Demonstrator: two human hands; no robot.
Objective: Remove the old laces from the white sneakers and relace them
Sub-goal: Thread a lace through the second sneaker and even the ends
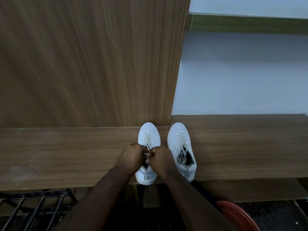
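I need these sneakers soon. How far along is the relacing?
Nothing looks finished. Both hands, left and right, pinch the lace ends over the left sneaker, whose lower eyelets are still laced. The right sneaker lies untouched, laced, with loose ends in its opening. Left to do: strip both and relace them.

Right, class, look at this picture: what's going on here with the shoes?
A person is working on the left sneaker of a white pair standing on a wooden shelf. Both hands, left hand and right hand, pinch its lace near the top eyelets. The lace is threaded through the lower eyelets. The right sneaker stands beside it, untouched, laced, with loose ends tucked into its opening.
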